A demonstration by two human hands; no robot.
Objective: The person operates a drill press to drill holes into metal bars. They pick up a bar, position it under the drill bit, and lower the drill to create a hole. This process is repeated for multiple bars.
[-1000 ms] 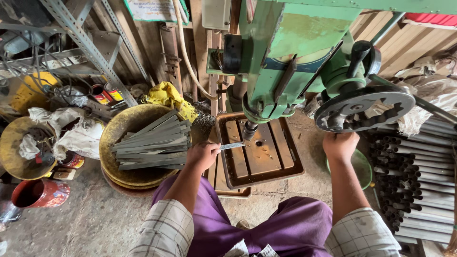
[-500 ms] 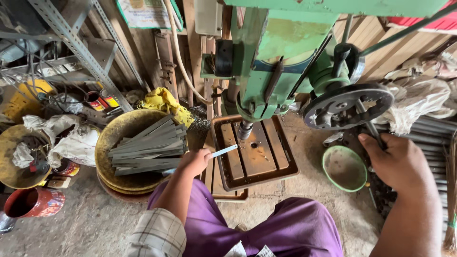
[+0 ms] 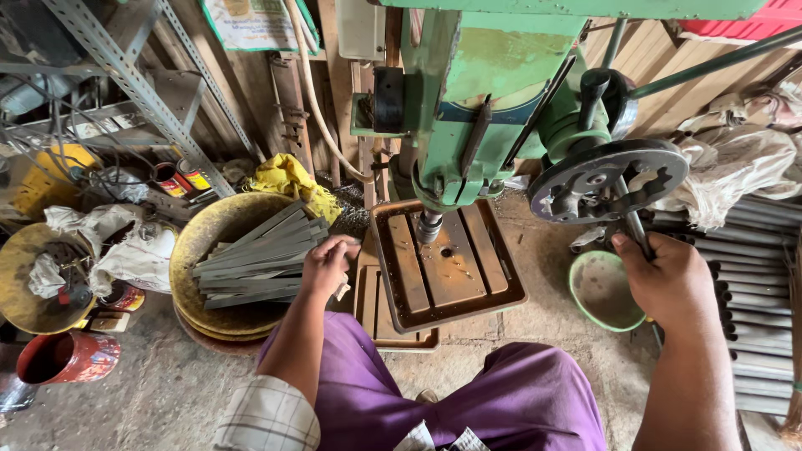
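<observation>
Left of centre, the left hand (image 3: 324,266) is curling over the flat metal strips (image 3: 259,255) in the yellow basin (image 3: 209,234), seemingly pinching one. At right, the right hand (image 3: 668,280) is gripping the drill press feed handle (image 3: 637,230); pulling early risks the bit (image 3: 429,227) striking fingers.

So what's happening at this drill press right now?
A person in purple trousers sits on the floor in front of a green drill press. The right hand grips one handle of the feed wheel. The left hand rests at the edge of a yellow basin holding a stack of grey metal strips. The press table under the drill chuck has no workpiece on it. A green bowl sits on the floor below the wheel.
</observation>
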